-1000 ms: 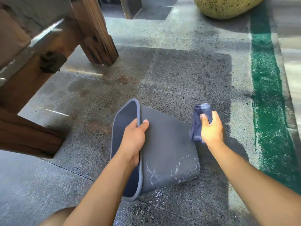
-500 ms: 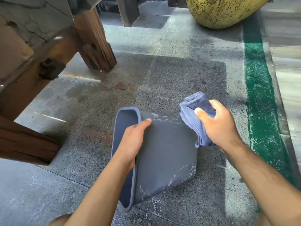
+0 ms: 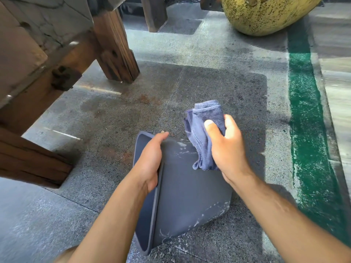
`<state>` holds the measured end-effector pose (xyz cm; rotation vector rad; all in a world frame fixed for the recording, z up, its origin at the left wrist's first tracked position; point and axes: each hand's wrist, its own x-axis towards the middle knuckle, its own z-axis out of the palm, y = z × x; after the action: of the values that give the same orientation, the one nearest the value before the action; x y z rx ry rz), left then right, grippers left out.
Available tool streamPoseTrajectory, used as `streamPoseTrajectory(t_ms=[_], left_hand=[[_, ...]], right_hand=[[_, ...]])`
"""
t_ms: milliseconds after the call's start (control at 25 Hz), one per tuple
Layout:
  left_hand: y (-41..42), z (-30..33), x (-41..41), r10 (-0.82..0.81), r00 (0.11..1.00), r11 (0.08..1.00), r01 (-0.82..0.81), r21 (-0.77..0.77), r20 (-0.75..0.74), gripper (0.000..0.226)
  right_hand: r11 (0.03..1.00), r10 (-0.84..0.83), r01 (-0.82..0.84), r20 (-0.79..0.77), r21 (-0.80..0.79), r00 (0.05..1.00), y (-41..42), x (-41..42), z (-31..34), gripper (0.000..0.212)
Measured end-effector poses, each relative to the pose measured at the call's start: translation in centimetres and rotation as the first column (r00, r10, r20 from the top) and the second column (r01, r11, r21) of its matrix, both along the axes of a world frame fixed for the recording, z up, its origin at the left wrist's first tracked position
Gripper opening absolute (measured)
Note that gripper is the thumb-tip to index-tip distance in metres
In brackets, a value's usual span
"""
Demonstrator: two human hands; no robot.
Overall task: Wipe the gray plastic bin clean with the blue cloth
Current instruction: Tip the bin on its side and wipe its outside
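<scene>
no readable text, no labels, no brands, no numbers anywhere in view

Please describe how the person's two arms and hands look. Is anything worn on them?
Both forearms are bare up to the frame edge: no sleeves in view. The left hand and right hand wear no gloves, and no rings, watch or bracelet show. The right thumbnail is short and plain.

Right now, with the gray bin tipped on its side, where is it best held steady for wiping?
Probably at the rolled rim, from the open left side, as the left hand does. The gray bin lies on its side, so the rim gives a lip to hook, leaving the streaked outer wall free for the blue cloth in the right hand.
</scene>
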<state>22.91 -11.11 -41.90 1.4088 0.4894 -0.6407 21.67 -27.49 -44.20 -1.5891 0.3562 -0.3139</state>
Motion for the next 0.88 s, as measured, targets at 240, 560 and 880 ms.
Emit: streamPoseTrajectory(t_ms=[240, 560, 880], left_hand=[[-0.8, -0.1, 0.0, -0.020, 0.998, 0.999, 0.022, -0.028, 0.052, 0.064], [-1.7, -0.4, -0.5, 0.022, 0.984, 0.997, -0.009, -0.076, 0.176, 0.054], [-1.7, 0.0, -0.7, 0.105, 0.988, 0.971, -0.077, -0.228, 0.113, 0.080]], right_hand=[[0.990, 0.016, -0.001, 0.100, -0.143, 0.995, 4.1, -0.9, 0.1, 0.012], [0.984, 0.004, 0.004, 0.041, -0.180, 0.999, 6.1, -1.3, 0.0, 0.018], [0.934, 0.014, -0.026, -0.037, -0.356, 0.999, 6.4, -0.8, -0.7, 0.038]])
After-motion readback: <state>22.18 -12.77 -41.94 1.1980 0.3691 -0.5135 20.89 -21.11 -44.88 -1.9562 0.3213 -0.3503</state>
